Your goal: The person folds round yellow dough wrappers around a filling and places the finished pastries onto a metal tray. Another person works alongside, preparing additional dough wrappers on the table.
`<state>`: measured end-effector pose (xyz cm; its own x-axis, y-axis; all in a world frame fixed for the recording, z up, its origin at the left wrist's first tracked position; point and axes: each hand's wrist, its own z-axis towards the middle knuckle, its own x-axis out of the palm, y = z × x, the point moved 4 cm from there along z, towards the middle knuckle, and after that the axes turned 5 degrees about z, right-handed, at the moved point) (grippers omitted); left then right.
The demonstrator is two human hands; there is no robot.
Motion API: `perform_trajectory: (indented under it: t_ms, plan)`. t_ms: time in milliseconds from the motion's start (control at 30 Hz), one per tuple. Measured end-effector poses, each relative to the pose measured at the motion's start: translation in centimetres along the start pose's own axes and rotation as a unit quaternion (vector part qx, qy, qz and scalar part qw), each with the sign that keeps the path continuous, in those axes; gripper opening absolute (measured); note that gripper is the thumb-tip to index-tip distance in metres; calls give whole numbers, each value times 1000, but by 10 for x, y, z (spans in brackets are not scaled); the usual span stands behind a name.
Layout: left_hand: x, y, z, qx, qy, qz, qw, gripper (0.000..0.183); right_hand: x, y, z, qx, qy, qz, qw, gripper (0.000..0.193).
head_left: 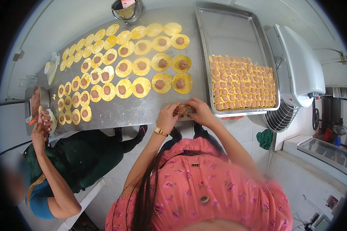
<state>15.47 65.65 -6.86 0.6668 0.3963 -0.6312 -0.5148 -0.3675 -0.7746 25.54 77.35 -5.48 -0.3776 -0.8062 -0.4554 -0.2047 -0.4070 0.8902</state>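
Observation:
At the near edge of the steel table, my left hand (pixel 169 116) and my right hand (pixel 199 111) pinch a half-formed dumpling (pixel 182 109) between them. Its yellow wrapper is gathered up around the meat filling. Just beyond my hands lie rows of flat round yellow wrappers, many with a lump of pinkish meat, such as the nearest filled wrapper (pixel 182 83). The far rows of plain wrappers (pixel 154 29) bear no meat. To my right a metal tray (pixel 235 13) holds tightly packed open-topped dumplings (pixel 243 84) in its near half.
A co-worker (pixel 52 165) in a dark green apron stands at the left, hands near a metal bowl of meat (pixel 35 102). A metal bucket (pixel 126 11) stands on the steel table's (pixel 142 109) far edge. A white machine with a wire guard (pixel 297 69) is right of the tray.

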Motion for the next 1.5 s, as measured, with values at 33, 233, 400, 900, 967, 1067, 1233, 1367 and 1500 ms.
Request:
perform_trajectory:
  t_ms: [33, 233, 400, 900, 967, 1067, 1233, 1367, 1500]
  plan:
    - [0, -2, 1, 15, -8, -6, 1000, 37, 0, 1, -2, 0, -5, -6, 1000, 25]
    - [5, -10, 0, -6, -27, -13, 1000, 28, 1, -1, 0, 5, -29, -43, 999, 22]
    - [7, -10, 2, -23, 2, 25, 999, 29, 0, 1, 7, -12, -20, -73, 997, 20]
    - [13, -11, 8, -39, -11, -30, 999, 24, -3, 5, 4, -48, -69, -77, 994, 22]
    - [14, -10, 9, -39, -11, -22, 999, 24, 0, 2, 3, -18, -43, -75, 996, 25]
    - [14, -8, 9, -27, -17, -11, 999, 24, -2, 4, 1, -43, -61, -46, 996, 27]
    - [10, -9, 8, -21, -24, -77, 996, 24, -3, 5, -5, -22, -79, -110, 991, 29]
    - [12, -15, 8, -32, 1, -119, 992, 25, 2, 1, 1, 11, -54, -75, 996, 30]
    - [10, -14, 10, -36, -4, -62, 997, 25, -5, 6, 0, -36, -80, -49, 995, 28]
